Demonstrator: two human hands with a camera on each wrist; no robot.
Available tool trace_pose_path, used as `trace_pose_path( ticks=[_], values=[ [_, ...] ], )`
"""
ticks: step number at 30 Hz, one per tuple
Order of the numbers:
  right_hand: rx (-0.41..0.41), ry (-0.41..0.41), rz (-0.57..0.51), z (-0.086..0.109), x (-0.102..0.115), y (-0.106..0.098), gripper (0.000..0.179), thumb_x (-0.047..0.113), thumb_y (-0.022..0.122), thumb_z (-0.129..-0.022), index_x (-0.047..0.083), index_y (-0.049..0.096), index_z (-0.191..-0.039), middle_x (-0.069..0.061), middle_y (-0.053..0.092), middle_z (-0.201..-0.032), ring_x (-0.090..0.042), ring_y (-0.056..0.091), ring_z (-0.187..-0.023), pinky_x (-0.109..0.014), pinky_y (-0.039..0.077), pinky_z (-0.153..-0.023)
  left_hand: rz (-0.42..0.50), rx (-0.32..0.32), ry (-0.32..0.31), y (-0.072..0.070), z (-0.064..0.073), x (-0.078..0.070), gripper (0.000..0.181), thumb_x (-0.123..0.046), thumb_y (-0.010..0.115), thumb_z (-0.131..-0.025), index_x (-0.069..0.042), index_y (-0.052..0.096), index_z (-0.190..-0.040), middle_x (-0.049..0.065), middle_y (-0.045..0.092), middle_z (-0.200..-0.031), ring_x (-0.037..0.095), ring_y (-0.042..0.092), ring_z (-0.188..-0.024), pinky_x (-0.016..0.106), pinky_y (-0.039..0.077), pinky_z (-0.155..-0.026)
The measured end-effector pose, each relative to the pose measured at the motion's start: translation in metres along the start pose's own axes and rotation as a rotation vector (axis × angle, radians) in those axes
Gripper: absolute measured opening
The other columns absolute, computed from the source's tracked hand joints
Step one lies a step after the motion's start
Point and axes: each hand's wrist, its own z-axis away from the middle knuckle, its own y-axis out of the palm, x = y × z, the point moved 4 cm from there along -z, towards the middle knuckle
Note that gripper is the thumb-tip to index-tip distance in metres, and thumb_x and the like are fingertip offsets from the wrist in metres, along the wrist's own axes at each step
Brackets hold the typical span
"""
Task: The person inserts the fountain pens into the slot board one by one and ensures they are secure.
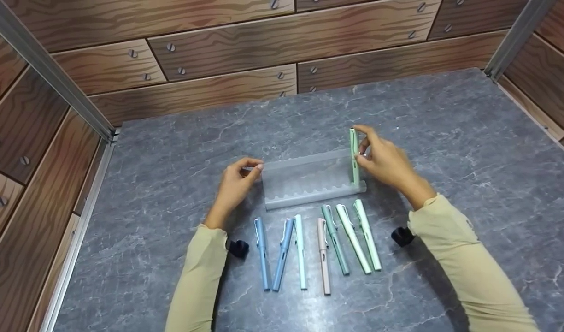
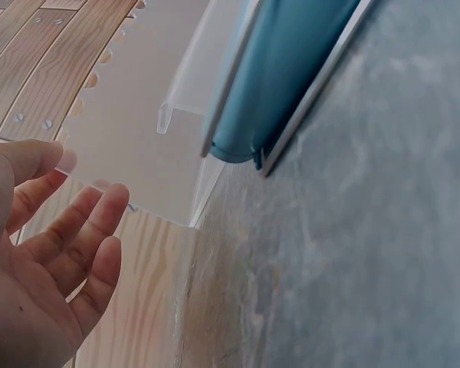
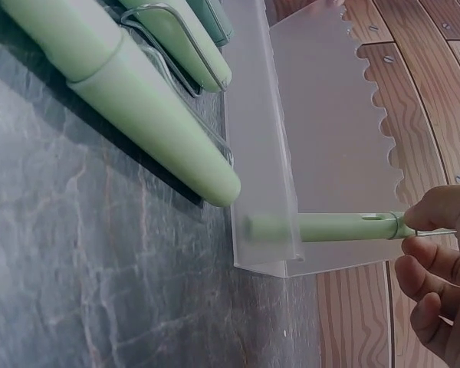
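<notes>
Left of centre, head view: left hand (image 1: 234, 185) pinches the upper left corner of the clear rack (image 1: 305, 179) between thumb and fingertips; other fingers bent and apart, per left wrist view

Lower middle, on the grey tabletop (image 1: 448, 133), 7 pens, clip ends up-frame: blue pen (image 1: 262, 254), 2nd blue pen (image 1: 282, 255), mint pen (image 1: 301, 252), pinkish pen (image 1: 324, 267), dark green pen (image 1: 336, 240), light green pen (image 1: 354, 239), 2nd light green pen (image 1: 368, 236)

Right of centre: standing green pen (image 1: 355, 168) at the rack's right end, foot behind the front lip; right hand (image 1: 387, 159) pinches its upper part, index fingertip at the top, thumb lower down

Risks, my judgement: grip loosened before the barrel seats in a notch, pen could roll or tip off the right end; left pinch slackening under a push, light rack could skid

Axis: near vertical in head view, clip end up; in right wrist view nearly level, clip end right, plain end left, seen through the translucent front wall
</notes>
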Motion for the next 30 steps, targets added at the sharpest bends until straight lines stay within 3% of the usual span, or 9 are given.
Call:
trace_pose_path(
  ticks=[22,30],
  values=[
    [-0.025,-0.023,0.015,0.002,-0.003,0.002,0.07,0.014,0.071,-0.086,0.011,0.034,-0.146,-0.008,0.063,-0.088,-0.016,0.049,-0.063,-0.03,0.039,-0.055,-0.007,0.017,-0.017,0.002,0.0,0.001,0.018,-0.017,0.063,-0.094,-0.005,0.071,-0.105,0.015,0.07,-0.095,0.031,0.067,-0.08,0.02,0.048,-0.057],
    [-0.022,-0.02,-0.042,0.01,0.002,-0.003,0.07,0.018,0.071,-0.088,0.011,0.033,-0.147,-0.008,0.062,-0.091,-0.018,0.055,-0.07,-0.03,0.043,-0.06,-0.007,0.013,-0.027,0.001,-0.001,0.002,0.017,-0.018,0.064,-0.093,-0.006,0.071,-0.104,0.015,0.07,-0.093,0.03,0.067,-0.079,0.02,0.047,-0.055]
  ],
)
